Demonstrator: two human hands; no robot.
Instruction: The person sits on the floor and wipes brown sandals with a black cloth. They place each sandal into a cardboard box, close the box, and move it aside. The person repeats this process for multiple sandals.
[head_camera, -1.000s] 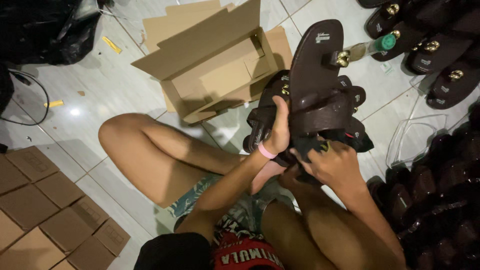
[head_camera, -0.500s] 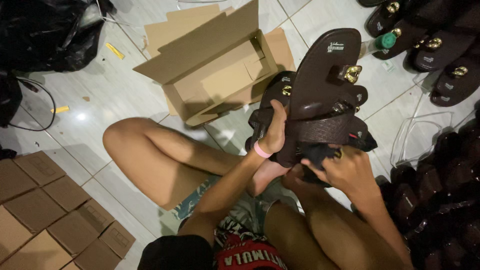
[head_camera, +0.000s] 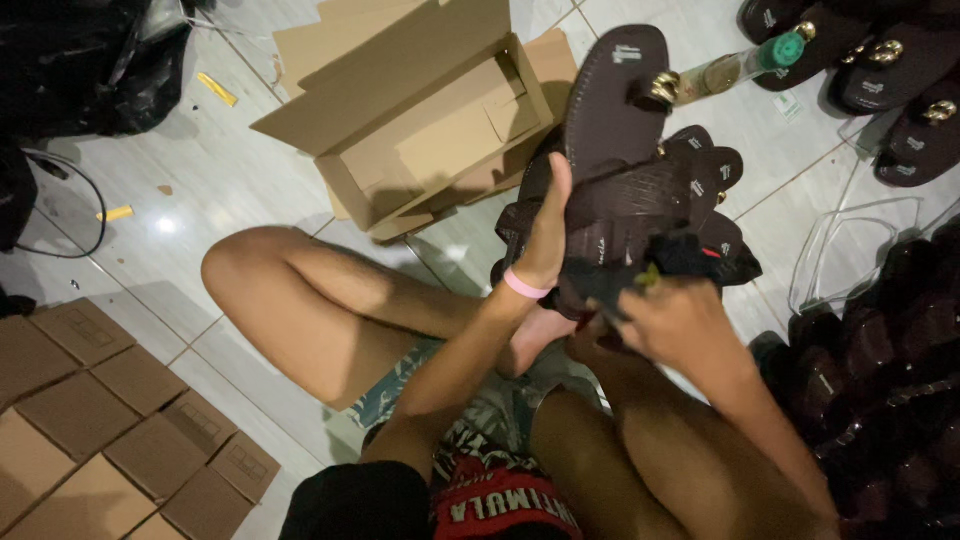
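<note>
Near left: stacked flat cardboard boxes (head_camera: 90, 420) on tiled floor (head_camera: 220, 190). Far centre: open cardboard box (head_camera: 420, 130). Left hand (head_camera: 548, 232), pink wristband (head_camera: 524, 285), fingers closed round left edge of dark brown sandal (head_camera: 610, 110), upright over sandal pile (head_camera: 700, 200). Right hand (head_camera: 672, 318) clutches dark cloth (head_camera: 690, 255) at sandal heel. Far right: green-capped bottle (head_camera: 745, 65), more sandals (head_camera: 890, 70).

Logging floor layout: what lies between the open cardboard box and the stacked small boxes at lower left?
In the head view, the person's bent left leg on bare tile floor.
</note>
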